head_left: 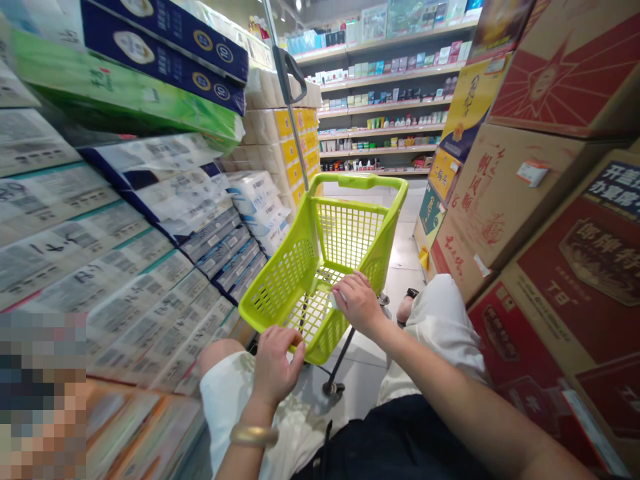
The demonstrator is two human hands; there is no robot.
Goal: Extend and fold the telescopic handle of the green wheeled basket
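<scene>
Lime-green cart basket (347, 233) directly ahead: L hand (277, 365) & R hand (357, 303) curled shut on near rim (260, 327), even two-hand hold, toilet-roll packs (150, 267) to L, red cartons (565, 280) to R.

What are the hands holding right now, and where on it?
Both hands hold the lime-green shopping cart by its basket rim: the left hand at the near edge, the right hand further along the near right side.
</scene>
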